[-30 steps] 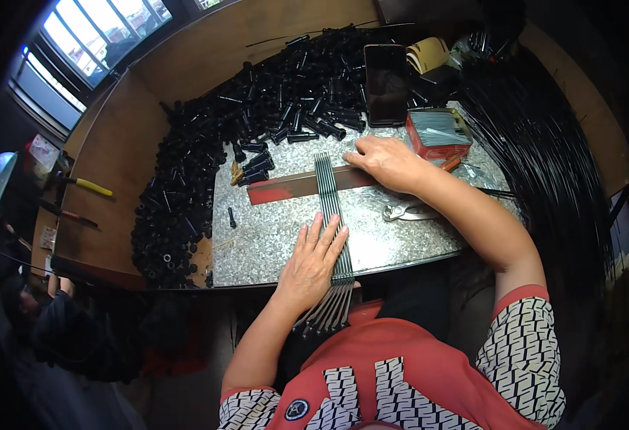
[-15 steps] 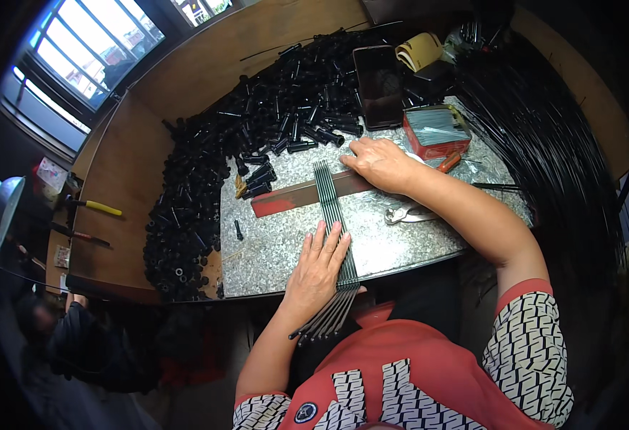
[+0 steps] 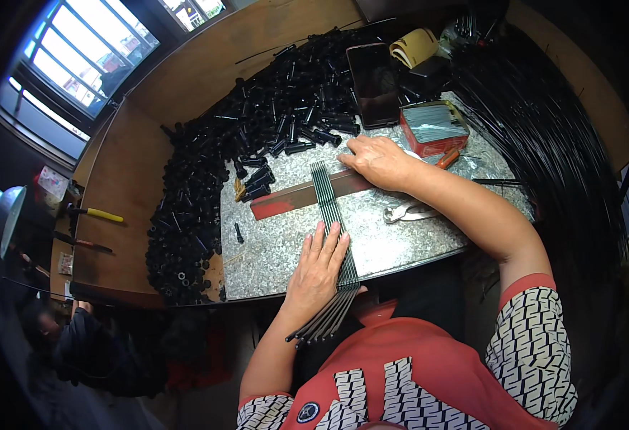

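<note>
A row of thin dark rods [image 3: 327, 206] lies side by side across a flat bar [image 3: 286, 199], dull red and brown. Their near ends fan out past the slab's front edge. My left hand [image 3: 316, 269] rests on the rods and slab beside them, fingers stretched out flat. Over the bar's right end, my right hand [image 3: 380, 162] is bent with its fingers curled; what lies under them is hidden. Both lie over a speckled grey slab [image 3: 415, 247]. Near my right wrist are metal pliers [image 3: 404, 213] and an orange-handled tool [image 3: 448, 158].
Black tubular parts [image 3: 257, 107] are heaped behind and left of the slab. A phone [image 3: 374, 82] stands near a red box of thin rods [image 3: 435, 129]. Long black rods [image 3: 537, 122] fill the right side. A yellow-handled tool [image 3: 103, 214] hangs on the left panel [image 3: 114, 251].
The view has shifted slightly. Both hands, the rods and the bar keep the same places relative to each other.
</note>
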### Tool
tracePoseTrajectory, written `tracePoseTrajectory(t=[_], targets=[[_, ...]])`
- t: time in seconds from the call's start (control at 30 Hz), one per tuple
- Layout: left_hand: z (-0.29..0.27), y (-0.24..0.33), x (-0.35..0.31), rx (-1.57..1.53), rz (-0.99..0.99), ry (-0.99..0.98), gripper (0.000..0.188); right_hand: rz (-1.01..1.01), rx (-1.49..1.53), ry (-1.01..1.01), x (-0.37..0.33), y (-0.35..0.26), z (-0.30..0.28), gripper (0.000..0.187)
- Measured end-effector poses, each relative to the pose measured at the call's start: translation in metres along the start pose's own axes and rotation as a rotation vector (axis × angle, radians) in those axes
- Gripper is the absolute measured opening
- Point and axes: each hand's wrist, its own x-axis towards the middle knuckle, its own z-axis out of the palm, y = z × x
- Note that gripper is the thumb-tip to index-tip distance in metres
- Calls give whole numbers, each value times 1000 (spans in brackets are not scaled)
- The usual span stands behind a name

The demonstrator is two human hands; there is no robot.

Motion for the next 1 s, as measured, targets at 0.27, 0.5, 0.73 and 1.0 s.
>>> tracePoseTrajectory(t=[0.27,0.5,0.73,1.0], targets=[[1,0,1,6,10,6,99,-2,24,1,-1,1,4,17],[0,1,2,-5,-8,-14,98,-19,46,9,0,2,7,15],[0,1,1,-8,-12,-15,98,22,161,9,4,8,6,12],[0,0,1,-7,-11,-26,99,-3,166,-54,6,13,4,14]])
